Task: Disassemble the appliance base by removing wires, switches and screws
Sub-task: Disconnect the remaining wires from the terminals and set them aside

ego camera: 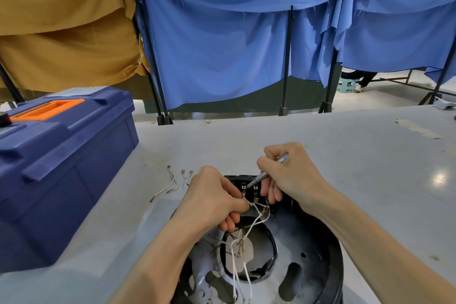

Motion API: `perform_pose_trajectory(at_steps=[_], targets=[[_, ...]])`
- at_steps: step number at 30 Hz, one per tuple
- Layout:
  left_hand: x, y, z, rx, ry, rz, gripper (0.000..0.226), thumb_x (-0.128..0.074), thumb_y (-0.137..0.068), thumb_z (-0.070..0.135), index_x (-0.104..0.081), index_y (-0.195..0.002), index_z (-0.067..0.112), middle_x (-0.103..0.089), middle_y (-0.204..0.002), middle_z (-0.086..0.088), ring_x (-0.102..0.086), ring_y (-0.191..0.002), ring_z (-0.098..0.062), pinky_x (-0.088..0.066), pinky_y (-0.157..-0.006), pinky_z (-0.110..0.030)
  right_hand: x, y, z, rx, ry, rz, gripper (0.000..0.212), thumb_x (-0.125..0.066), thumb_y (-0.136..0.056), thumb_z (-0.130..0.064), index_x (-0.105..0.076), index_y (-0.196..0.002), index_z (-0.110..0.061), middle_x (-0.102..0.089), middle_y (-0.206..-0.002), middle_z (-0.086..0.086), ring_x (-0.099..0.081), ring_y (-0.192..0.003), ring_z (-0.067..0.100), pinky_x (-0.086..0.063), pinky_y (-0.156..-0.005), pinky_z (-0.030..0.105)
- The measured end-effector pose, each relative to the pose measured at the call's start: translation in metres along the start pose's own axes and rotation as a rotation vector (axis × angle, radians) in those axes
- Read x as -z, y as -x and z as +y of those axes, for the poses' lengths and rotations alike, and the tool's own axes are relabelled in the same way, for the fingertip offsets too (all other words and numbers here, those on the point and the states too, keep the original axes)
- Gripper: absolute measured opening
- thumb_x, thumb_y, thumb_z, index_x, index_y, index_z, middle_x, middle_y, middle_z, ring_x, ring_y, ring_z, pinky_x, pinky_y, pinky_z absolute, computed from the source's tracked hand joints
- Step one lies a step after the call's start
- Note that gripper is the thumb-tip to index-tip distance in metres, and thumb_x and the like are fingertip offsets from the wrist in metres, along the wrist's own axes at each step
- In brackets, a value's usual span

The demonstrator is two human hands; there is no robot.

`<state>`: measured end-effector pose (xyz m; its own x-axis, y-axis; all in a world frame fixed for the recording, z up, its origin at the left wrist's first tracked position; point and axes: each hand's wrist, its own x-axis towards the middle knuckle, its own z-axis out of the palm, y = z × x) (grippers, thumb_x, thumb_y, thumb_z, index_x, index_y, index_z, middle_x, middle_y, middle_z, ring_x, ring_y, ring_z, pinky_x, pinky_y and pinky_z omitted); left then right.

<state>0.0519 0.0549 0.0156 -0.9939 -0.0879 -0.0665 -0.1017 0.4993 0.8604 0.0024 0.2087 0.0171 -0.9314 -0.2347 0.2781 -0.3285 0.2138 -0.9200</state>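
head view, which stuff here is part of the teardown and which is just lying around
In the job: appliance base, white wires pinched by the left hand, terminal block, grey tool in the right hand.
Lying about: blue toolbox, loose wire pieces on the table, hanging cloths.

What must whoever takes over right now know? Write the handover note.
Left hand pinches white wires at the switch block.
Right hand holds a grey tool, tip on a terminal there.
The appliance base sits on the table.
Done: a few loose wires lie left of it.
Left: remaining wires, switches, screws.
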Motion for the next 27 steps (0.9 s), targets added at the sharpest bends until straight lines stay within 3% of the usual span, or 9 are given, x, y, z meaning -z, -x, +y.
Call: perform_pose_trajectory(at_steps=[5,15,27], targets=[[0.0009,0.0000,0.0002,0.003,0.008,-0.007,0.014,-0.081,-0.074,0.005,-0.068,-0.080,0.001,-0.064,-0.047,-0.009,-0.052,-0.030,-0.013,-0.042,-0.037,-0.018,-0.0003,0.0014,0.0001,0.011,0.046,0.001,0.042,-0.052,-0.084,-0.001,-0.036,-0.048,-0.015,-0.056,-0.040,0.016,-0.052,-0.029,0.024,-0.034,-0.033,0.017],[0.0015,-0.0017,-0.0003,0.042,0.044,-0.029,0.013,-0.076,-0.082,0.008,-0.067,-0.087,0.000,-0.063,-0.045,-0.007,-0.052,-0.030,-0.012,-0.041,-0.035,-0.018,-0.0017,0.0005,0.0024,0.068,0.091,-0.039,0.037,-0.050,-0.084,0.000,-0.035,-0.053,-0.012,-0.055,-0.044,0.025,-0.058,-0.033,0.030,-0.038,-0.034,0.019],[-0.0028,-0.0023,-0.0049,0.013,0.019,-0.004,0.017,-0.068,-0.091,0.014,-0.065,-0.078,0.002,-0.063,-0.045,-0.005,-0.052,-0.029,-0.011,-0.039,-0.035,-0.016,-0.0007,-0.0028,0.0008,0.030,0.080,-0.046,0.036,-0.049,-0.080,0.005,-0.031,-0.053,-0.009,-0.039,-0.034,0.011,-0.053,-0.032,0.022,-0.035,-0.035,0.018]])
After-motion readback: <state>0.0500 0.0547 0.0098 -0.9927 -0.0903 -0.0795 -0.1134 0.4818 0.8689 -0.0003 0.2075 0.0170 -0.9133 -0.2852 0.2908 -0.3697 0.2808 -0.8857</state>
